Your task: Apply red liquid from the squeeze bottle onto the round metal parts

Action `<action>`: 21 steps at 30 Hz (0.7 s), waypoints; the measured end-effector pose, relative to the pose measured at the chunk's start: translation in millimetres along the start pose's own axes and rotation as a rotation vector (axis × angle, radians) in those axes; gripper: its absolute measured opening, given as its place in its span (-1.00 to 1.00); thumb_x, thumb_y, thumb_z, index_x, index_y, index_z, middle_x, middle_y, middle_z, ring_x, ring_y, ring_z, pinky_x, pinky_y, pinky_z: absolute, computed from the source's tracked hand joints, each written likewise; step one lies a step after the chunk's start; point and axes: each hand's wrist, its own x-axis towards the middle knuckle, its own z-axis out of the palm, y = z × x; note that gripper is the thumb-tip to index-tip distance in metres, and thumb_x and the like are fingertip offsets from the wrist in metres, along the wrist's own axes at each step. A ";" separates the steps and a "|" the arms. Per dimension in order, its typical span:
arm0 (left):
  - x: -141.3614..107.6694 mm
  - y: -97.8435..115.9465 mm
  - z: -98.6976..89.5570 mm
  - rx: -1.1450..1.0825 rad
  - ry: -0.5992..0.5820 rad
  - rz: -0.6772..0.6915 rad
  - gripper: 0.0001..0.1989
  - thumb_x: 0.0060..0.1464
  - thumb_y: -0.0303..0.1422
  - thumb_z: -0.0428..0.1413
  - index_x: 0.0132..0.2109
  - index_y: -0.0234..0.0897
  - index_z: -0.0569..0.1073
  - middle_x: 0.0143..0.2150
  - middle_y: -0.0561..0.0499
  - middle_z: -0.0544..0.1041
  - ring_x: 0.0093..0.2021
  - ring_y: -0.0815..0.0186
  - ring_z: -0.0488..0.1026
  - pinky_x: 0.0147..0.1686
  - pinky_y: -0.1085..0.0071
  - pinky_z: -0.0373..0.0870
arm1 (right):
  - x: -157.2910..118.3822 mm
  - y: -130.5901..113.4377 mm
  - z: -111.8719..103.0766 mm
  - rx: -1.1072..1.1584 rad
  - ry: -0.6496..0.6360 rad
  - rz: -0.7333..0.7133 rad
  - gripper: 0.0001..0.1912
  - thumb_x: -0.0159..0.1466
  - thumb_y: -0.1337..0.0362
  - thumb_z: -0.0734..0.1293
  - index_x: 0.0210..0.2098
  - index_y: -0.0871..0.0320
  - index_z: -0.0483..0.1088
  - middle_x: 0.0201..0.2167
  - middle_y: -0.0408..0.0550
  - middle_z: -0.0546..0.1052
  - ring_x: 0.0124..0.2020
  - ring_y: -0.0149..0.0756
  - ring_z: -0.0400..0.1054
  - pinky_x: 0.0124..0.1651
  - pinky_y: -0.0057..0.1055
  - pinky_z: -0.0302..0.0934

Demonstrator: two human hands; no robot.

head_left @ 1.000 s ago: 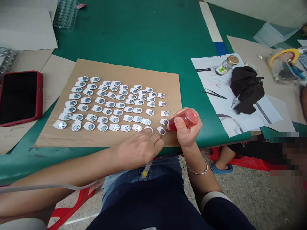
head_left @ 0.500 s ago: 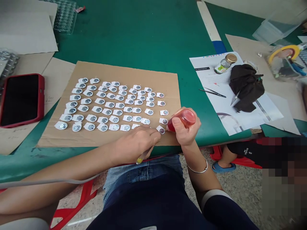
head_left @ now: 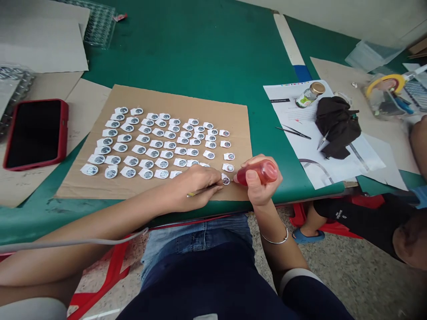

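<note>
Rows of small white-tabbed round pieces (head_left: 162,163) lie on a brown cardboard sheet (head_left: 196,106). My right hand (head_left: 262,184) is wrapped round a red squeeze bottle (head_left: 262,172); its tip points left at the nearest piece (head_left: 226,179) in the right-hand column. On the other side of that piece, my left hand (head_left: 195,186) rests low over the cardboard, fingers pinched on a thin tool (head_left: 196,192) with a yellowish end. The tool's front end is hidden by the fingers. Some pieces in the front row are covered by my left hand.
A red-cased phone (head_left: 36,133) lies at the left. Paper (head_left: 290,120) at the right bears a glass jar (head_left: 310,94), tweezers (head_left: 293,131) and a dark cloth (head_left: 336,126). Behind are a clear tray (head_left: 100,26) and a tape roll (head_left: 385,84). A person sits at the right.
The tool in my left hand has tilted flatter and my left hand has turned slightly. My right hand and the bottle have shifted a little right. The camera view has shifted slightly.
</note>
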 end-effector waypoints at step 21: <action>0.8 0.3 -2.6 -0.025 -0.007 -0.006 -0.86 0.11 -0.51 -0.04 -0.31 -0.34 0.41 -0.43 0.04 0.45 -0.43 0.43 0.38 -0.42 0.49 0.22 | -2.6 0.9 1.9 0.091 0.046 -0.051 -0.80 0.08 0.16 0.30 -0.39 0.17 0.32 -0.53 -0.13 0.39 -0.49 -0.39 0.33 -0.45 -0.37 0.23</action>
